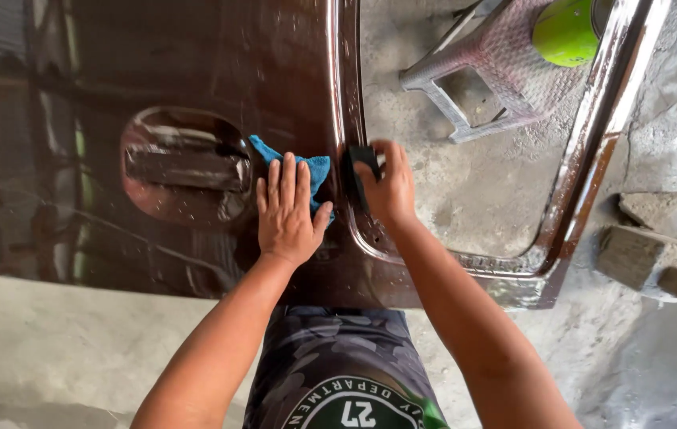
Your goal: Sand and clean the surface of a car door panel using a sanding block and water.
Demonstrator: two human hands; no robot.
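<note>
A glossy dark brown car door (195, 79) lies flat in front of me, its recessed handle pocket (183, 171) to the left. My left hand (287, 210) presses flat, fingers apart, on a blue cloth (316, 168) spread on the wet panel. My right hand (388, 184) grips a small black block (358, 163) against the door's window-frame edge, just right of the cloth. The two hands are a few centimetres apart.
Through the window opening I see a grey plastic stool (497, 71) with a green round container (565, 32) on it. Stone blocks (640, 250) lie on the wet concrete floor (52, 357) at the right.
</note>
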